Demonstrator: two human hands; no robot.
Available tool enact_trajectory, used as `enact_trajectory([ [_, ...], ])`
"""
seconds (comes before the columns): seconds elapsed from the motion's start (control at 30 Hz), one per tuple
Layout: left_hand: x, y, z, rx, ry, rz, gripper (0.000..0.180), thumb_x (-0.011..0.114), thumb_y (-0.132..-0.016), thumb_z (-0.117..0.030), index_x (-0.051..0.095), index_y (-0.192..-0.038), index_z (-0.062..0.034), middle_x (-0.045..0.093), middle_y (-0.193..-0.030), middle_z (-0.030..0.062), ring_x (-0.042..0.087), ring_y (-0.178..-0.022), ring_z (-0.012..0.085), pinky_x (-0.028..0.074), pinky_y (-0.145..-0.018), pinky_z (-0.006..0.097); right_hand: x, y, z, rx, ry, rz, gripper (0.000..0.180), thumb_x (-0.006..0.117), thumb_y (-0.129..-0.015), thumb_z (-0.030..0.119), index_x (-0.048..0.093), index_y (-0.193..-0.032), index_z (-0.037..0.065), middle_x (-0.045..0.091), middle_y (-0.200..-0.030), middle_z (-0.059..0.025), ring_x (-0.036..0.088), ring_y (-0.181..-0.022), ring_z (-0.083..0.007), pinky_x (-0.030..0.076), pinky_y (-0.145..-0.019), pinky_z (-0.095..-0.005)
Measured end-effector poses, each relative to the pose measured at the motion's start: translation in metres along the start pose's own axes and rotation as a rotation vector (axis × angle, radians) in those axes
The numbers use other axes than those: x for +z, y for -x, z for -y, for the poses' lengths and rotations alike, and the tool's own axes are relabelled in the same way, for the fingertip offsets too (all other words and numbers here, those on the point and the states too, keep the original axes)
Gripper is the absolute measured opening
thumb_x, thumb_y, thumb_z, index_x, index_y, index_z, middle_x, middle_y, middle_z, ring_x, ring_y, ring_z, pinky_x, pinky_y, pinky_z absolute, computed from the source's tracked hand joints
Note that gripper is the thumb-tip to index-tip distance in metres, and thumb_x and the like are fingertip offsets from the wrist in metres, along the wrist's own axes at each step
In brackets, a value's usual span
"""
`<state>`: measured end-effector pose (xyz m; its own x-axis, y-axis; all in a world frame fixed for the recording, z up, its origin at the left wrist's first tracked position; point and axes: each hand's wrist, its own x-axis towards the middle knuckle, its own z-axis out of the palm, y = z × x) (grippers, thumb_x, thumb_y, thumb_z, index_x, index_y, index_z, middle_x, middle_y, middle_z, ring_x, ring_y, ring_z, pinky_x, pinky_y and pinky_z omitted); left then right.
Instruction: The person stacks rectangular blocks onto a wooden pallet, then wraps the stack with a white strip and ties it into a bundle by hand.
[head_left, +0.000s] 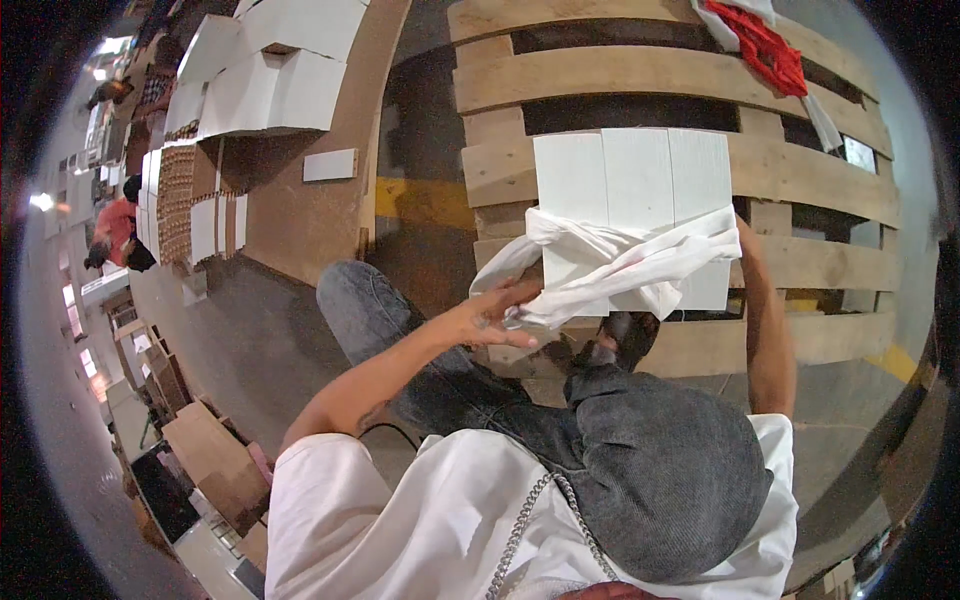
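A stack of white-painted boards (640, 175), with three board faces side by side, stands in front of me at the near part of a wooden pallet. White cloth strips (640, 260) wrap around its lower half and cross over the front. At the stack's lower left, my left hand (487, 317) is closed around a gathered end of the cloth, its thumb stretched out below. My right arm reaches along the right side of the stack. My right hand (743, 238) is at that edge beside the cloth, its fingers hidden behind the boards.
The slatted wooden pallet (620, 75) has open gaps between planks. Red and white cloth (765, 50) lies on its far right. At left, white blocks (270, 90) and one loose white piece (330, 165) rest on a brown board surface. A person (115, 230) is farther left.
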<state>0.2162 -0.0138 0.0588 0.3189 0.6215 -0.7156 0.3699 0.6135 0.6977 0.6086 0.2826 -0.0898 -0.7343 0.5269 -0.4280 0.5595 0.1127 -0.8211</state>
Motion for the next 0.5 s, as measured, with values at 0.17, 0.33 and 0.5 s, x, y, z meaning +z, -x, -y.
enact_trajectory([
  [0.17,-0.071,0.024,-0.022,-0.121,-0.257,0.279,0.061,0.080,-0.070,-0.038,0.060,-0.116,-0.0027,0.066,-0.098,0.0080,0.061,-0.089,0.0163,0.049,-0.079,0.030,-0.008,0.008,0.013,0.083,0.073,-0.070,0.033,0.068,-0.074,0.017,0.065,-0.101,-0.003,0.067,-0.095,-0.0235,0.065,-0.084,-0.0368,0.051,-0.075,-0.0411],
  [0.33,-0.132,0.072,-0.062,0.128,0.056,-0.185,0.053,0.078,-0.072,-0.024,0.059,-0.117,-0.0043,0.065,-0.102,0.0040,0.060,-0.093,0.0141,0.048,-0.084,0.030,0.000,0.020,0.056,0.031,0.316,-0.225,0.028,0.064,-0.075,0.015,0.066,-0.095,-0.004,0.066,-0.089,-0.0258,0.064,-0.082,-0.0416,0.050,-0.072,-0.0442],
  [0.5,-0.154,0.024,-0.086,0.373,-0.297,-0.413,0.043,0.065,-0.071,-0.013,0.059,-0.112,-0.0030,0.062,-0.101,0.0053,0.057,-0.095,0.0149,0.046,-0.087,0.029,-0.030,0.044,0.012,0.147,0.399,-0.453,0.029,0.057,-0.079,0.012,0.064,-0.104,0.000,0.063,-0.088,-0.0285,0.061,-0.083,-0.0444,0.049,-0.070,-0.0460],
])
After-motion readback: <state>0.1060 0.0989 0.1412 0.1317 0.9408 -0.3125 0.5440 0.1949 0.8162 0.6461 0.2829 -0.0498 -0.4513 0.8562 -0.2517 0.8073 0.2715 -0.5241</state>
